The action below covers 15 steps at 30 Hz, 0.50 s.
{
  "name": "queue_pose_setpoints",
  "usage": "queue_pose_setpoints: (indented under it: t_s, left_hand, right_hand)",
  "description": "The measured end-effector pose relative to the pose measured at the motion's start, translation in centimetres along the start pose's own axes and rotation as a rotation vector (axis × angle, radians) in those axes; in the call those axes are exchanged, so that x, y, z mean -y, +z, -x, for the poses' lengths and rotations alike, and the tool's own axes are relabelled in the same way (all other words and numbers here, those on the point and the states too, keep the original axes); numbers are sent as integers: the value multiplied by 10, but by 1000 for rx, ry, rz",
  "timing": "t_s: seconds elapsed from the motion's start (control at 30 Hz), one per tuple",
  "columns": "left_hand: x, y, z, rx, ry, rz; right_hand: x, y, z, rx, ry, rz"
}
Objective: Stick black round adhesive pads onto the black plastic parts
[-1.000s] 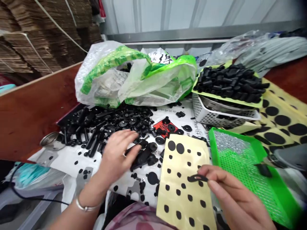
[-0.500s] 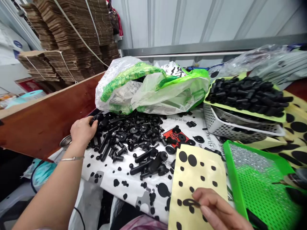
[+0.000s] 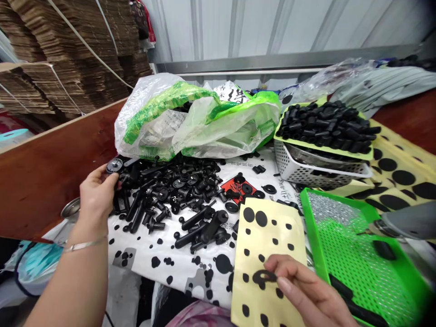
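Note:
My left hand is at the left end of a heap of black plastic parts. Its fingers are closed round a black part with a round head, lifted a little off the heap. My right hand is low in view, pinching a black ring-shaped sticker over a pale yellow backing sheet dotted with black stickers. A silver bracelet sits on my left wrist.
A green perforated tray lies at the right, holding a few black pieces. Behind it a white basket carries a tray of black cylinders. A green and clear plastic bag sits behind the heap. A brown wooden board borders the left.
My left hand went from the middle of the heap to its left end and closed on a round-headed part, which it has lifted. My right hand lowered its sticker toward the yellow sheet.

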<state>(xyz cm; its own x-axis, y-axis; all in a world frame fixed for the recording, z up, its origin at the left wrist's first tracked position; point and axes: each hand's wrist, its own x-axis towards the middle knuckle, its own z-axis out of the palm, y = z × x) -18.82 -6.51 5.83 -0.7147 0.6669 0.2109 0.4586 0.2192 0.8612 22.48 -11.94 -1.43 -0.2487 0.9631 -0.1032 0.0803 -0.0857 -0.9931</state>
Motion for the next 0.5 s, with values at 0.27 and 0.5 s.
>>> queue_pose_setpoints:
  t_s: [0.27,0.5]
  left_hand:
    - [-35,59,122,676,-304,621]
    - [-45,96,167,965,-386,654]
  right_hand:
    - [52,26,-28,40,28,-329]
    - [67,15,-36,-8,28,-470]
